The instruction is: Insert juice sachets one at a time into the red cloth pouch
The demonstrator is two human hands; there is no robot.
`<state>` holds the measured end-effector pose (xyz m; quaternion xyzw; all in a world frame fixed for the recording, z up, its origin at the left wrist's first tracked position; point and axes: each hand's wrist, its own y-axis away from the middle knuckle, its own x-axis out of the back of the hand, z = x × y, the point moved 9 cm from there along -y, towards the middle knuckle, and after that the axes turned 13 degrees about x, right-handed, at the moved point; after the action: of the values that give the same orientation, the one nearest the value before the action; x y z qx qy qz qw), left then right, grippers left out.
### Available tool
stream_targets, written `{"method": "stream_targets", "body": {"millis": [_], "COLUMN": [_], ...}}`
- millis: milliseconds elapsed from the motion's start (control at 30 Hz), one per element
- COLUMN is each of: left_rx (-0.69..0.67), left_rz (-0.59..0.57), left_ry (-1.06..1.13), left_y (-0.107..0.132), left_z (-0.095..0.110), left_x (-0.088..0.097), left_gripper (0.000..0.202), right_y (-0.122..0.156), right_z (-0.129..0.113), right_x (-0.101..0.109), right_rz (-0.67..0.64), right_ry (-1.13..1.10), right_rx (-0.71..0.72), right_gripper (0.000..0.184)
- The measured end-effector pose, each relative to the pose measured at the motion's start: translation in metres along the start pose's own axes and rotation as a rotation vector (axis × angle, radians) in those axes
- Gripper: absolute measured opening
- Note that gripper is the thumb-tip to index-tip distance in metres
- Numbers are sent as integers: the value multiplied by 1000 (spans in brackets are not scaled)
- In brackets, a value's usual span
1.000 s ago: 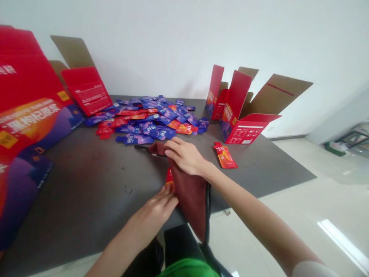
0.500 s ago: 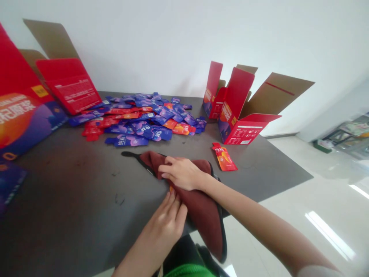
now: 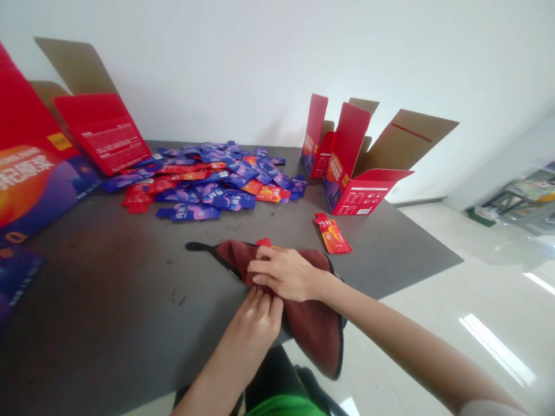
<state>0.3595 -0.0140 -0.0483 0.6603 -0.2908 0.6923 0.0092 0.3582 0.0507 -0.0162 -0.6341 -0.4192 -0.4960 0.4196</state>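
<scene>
A maroon cloth (image 3: 312, 323) with black trim lies at the near edge of the dark table (image 3: 130, 300) and hangs over it. My right hand (image 3: 284, 273) rests on top of the cloth, fingers curled and pressing its folds. My left hand (image 3: 259, 316) lies just below it with fingers stretched out together. Its tips touch the cloth's edge under my right hand. A red sachet corner (image 3: 263, 242) pokes out from the cloth's far side; the rest of it is hidden.
A loose red-orange sachet (image 3: 333, 234) lies right of the cloth. A pile of several blue and red sachets (image 3: 217, 176) covers the table's far middle. An open red carton (image 3: 355, 173) stands at the back right, and larger red cartons (image 3: 39, 162) at the left.
The cloth has been drawn further onto the table. My left hand moved up against my right hand. The red sachet once by my left fingers now peeks out at the cloth's far side.
</scene>
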Motion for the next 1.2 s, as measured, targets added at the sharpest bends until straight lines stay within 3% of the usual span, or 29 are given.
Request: {"method": "stream_targets", "body": {"millis": [133,267,400,500,600,700,767,867,967,1100,1200], "left_rx": [-49,-84,-37,-7,-15,-6,-1,40,113,29,-17], "left_rz": [42,62,33,-26,-26,-47,-44,33,129,161,150], "left_ry": [-41,-31,-23,-16,-14,-7,10,76,104,47,35], "left_y": [2,1,-3,-6,-7,-9,-8,-5,0,-1,-4], "left_z": [2,4,3,2,4,3,3,-2,-9,-3,1], "left_x": [4,5,4,4,8,9,10,17,25,34,36], "left_gripper": [37,38,36,38,41,36,32,32,34,39,38], "right_y": [-13,-36,-44,-30,-9,0,0,-6,-12,-22,-31], "right_z": [16,53,83,71,35,6,4,15,25,38,60], "right_x": [-15,-20,-8,26,47,24,4,-13,-16,-17,-19], "right_rz": [-10,-17,0,155,255,98,18,-3,-5,-19,-49], "right_ry": [86,120,139,110,57,56,74,87,96,126,158], "right_rx": [2,-90,-247,-256,-158,-44,-23,-34,-29,-53,-159], "right_gripper": [23,26,30,30,29,26,25,25,26,28,30]}}
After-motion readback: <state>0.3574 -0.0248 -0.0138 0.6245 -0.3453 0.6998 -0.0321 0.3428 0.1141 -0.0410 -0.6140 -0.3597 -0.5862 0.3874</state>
